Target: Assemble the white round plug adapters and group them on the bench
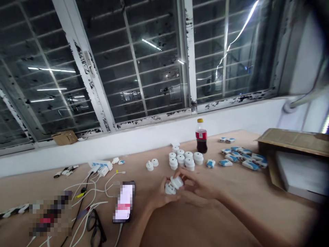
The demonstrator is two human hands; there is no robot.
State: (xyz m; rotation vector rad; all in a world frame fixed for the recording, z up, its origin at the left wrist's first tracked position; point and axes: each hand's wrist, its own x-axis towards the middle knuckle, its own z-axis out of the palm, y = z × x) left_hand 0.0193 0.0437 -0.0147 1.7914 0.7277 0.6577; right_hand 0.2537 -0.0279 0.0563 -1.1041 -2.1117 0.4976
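My left hand [162, 197] is closed around a small white plastic piece [170, 188] with dark marks on its face. Against it sits a white round cap-like part [177, 182], tilted and pinched by the fingers of my right hand [195, 185]. The two parts touch; I cannot tell whether they are joined. Just beyond my hands stands a cluster of white round plastic pieces [181, 159], several with a small dark hole on top. Two similar pieces [149, 166] lie apart to the left, one with prongs or a raised top.
Behind the cluster stands a cola bottle [201, 140]. Blue-and-white devices [236, 156] lie to the right, beside an open cardboard box [290, 137]. On the left are a lit phone [124, 202], glasses [95, 226], a power strip [102, 165] and tangled white cables [95, 187].
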